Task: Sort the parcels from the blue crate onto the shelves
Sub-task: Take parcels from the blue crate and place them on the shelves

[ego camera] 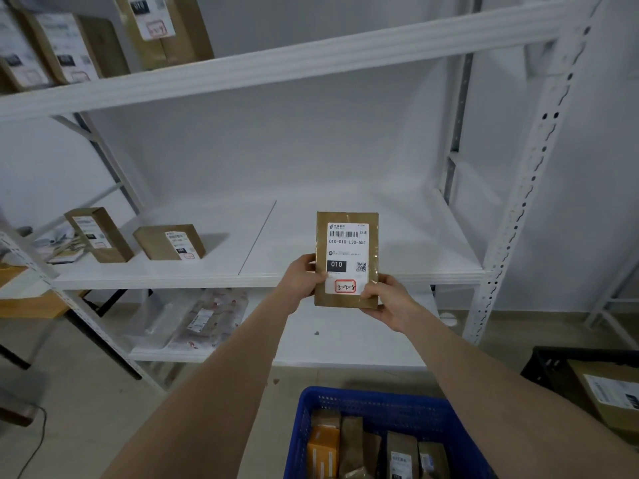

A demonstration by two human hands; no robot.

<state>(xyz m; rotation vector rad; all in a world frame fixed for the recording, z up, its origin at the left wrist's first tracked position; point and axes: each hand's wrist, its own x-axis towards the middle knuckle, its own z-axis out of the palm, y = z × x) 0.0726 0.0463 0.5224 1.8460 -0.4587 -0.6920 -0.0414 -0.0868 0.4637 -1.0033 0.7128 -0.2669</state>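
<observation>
A flat brown parcel (346,236) with a white label, marked 010 and a red-boxed handwritten code, is held upright in front of the middle shelf (397,250). My left hand (302,281) grips its lower left edge, thumb on the label. My right hand (387,300) grips its lower right corner from below. The blue crate (311,413) stands on the floor below my arms and holds several more brown parcels plus an orange one.
Two brown boxes (100,235) (171,242) stand at the left of the middle shelf. The top shelf (276,60) carries several labelled boxes at its left. A plastic-wrapped parcel (204,319) lies on the bottom shelf. A black crate (553,361) with a box sits at the right.
</observation>
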